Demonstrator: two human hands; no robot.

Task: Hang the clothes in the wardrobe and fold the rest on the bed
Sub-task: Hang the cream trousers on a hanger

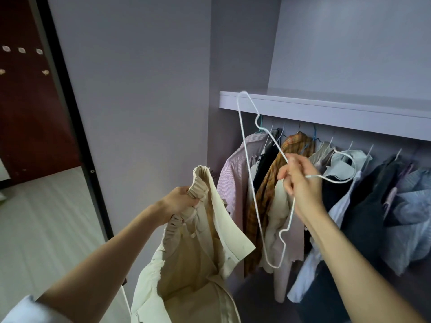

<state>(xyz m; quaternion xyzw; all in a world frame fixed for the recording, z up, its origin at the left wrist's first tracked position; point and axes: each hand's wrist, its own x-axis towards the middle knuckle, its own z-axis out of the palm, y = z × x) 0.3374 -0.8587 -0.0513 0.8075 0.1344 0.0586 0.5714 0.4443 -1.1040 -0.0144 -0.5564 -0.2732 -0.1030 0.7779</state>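
Observation:
A cream garment [198,259] with a gathered elastic waistband hangs from my left hand [180,201], which grips the bunched waistband at the lower middle of the view. My right hand [300,183] pinches a thin white wire hanger [253,183] near its neck, holding it tilted on end in front of the wardrobe's hanging clothes. The hanger's hook curves out to the right of that hand, and nothing hangs on the hanger.
Several garments hang under the wardrobe shelf [326,108]: a pink striped shirt [233,178], a brown plaid shirt [272,183], and light blue and dark pieces [373,201] further right. The wardrobe's side panel [144,101] stands left. A pale wood floor [42,217] and dark red door [28,101] lie beyond.

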